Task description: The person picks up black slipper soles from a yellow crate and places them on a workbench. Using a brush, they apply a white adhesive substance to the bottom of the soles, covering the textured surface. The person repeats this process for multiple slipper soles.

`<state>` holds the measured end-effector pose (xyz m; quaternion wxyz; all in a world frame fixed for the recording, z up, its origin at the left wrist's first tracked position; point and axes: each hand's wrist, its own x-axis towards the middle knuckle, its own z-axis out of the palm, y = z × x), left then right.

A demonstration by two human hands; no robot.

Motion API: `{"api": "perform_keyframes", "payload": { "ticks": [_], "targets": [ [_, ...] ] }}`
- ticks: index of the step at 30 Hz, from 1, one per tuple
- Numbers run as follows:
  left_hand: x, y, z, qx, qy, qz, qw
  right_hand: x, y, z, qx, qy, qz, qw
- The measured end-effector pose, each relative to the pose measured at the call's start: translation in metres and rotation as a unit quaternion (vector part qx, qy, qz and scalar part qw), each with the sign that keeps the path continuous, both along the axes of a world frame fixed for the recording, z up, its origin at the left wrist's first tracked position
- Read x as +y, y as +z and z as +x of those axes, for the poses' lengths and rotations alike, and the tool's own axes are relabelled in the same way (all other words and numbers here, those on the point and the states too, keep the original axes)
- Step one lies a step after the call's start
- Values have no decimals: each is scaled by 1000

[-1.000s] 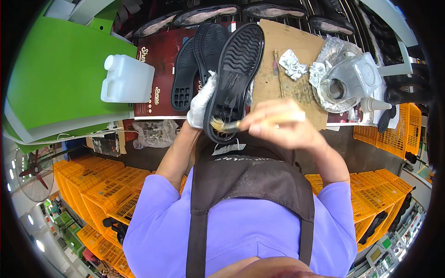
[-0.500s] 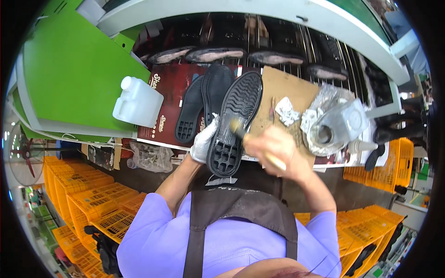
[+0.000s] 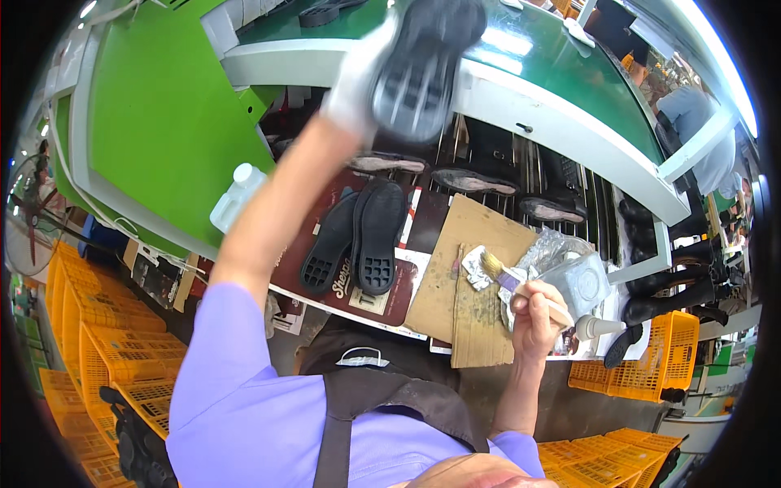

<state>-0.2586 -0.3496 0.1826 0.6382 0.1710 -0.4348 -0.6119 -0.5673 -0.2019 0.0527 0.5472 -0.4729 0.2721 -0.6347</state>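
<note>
Green conveyor belt above a cluttered workbench, one sole lifted up to it, a brush held low

White plastic jug stands at the bench's left, its contents unseen; a foil-lined pot sits at the right beside a small white nozzle bottle. Left hand, in a white glove, is closed around a black shoe sole raised against the conveyor's edge. Right hand is curled shut on a brush, bristles over brown cardboard. Two more black soles lie on a dark red board, well apart from both hands
</note>
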Motion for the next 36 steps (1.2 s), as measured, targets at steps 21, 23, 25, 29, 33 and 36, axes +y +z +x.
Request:
{"api": "perform_keyframes", "payload": {
  "ticks": [21,23,25,29,33,36],
  "targets": [
    [184,-228,-30,-755,349,20,554,22,-52,-23,167,-67,137,974],
    [180,-220,-36,-765,329,-2,553,23,-49,-23,188,-104,140,967],
    [179,-220,-42,-804,301,-3,512,29,-49,-26,202,-139,138,960],
    [179,-225,-31,-779,322,27,538,26,-52,-30,197,-116,129,965],
    [179,-196,-12,-652,283,63,700,23,-50,-28,178,-116,132,968],
    [171,-187,12,-597,297,-17,745,26,-45,-30,171,-114,144,968]
  ]
}}
